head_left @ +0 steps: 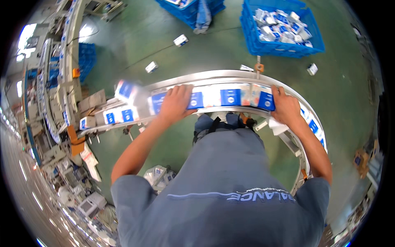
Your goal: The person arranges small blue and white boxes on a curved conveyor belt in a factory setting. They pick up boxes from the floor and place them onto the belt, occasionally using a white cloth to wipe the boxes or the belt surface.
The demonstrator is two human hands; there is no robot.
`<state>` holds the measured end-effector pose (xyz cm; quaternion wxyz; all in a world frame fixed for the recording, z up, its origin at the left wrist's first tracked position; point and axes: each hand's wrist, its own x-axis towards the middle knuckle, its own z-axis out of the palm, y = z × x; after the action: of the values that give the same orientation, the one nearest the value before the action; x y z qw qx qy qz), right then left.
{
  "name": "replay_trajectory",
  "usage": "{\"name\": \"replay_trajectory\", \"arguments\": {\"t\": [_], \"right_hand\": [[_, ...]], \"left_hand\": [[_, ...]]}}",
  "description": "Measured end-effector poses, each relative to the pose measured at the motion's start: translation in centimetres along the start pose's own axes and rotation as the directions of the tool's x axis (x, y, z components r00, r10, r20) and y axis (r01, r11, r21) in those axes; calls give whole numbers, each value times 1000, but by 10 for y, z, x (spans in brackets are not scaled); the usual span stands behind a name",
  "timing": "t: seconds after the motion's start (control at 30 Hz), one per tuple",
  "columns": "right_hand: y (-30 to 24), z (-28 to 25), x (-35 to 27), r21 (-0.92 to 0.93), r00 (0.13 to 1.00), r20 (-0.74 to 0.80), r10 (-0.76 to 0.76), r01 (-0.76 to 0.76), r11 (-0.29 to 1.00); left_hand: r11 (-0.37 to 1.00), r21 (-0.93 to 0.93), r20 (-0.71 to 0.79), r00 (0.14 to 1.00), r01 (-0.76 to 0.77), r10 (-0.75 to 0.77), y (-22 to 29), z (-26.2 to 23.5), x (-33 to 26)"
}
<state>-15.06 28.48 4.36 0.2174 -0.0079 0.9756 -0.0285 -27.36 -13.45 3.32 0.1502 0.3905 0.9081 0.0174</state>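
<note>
A row of blue-and-white packs (230, 97) stands on a curved conveyor (214, 74) in front of me. Across the row's left part lies my left hand (177, 103), closed over a pack, its fingers on the far side and the thumb on the near side. My right hand (286, 106) grips the pack (266, 100) at the row's right end. Left of my left hand, a blurred pack (126, 91) leans tilted above the belt. Lower packs (119, 115) lie farther left on the conveyor, and others (315, 126) follow its bend past my right wrist.
A blue crate (284, 48) full of loose packs stands on the floor at the far right, another blue crate (184, 12) at the far middle. Single packs (180, 40) lie scattered on the green floor. More conveyor lines (68, 53) run along the left. A clear bag (158, 175) lies near my left elbow.
</note>
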Motion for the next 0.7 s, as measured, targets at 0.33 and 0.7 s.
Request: {"name": "replay_trajectory", "arguments": {"t": [0.33,0.7], "right_hand": [[-15,-33,-20,-32,970,-226,-90,85,996],[109,-215,4,-209,806,-583,98,-266,941]], "left_hand": [[993,29,-143,983,-114,117,-44,34,-25],[960,207,-552,787,-189,275,24,-239,202]]}}
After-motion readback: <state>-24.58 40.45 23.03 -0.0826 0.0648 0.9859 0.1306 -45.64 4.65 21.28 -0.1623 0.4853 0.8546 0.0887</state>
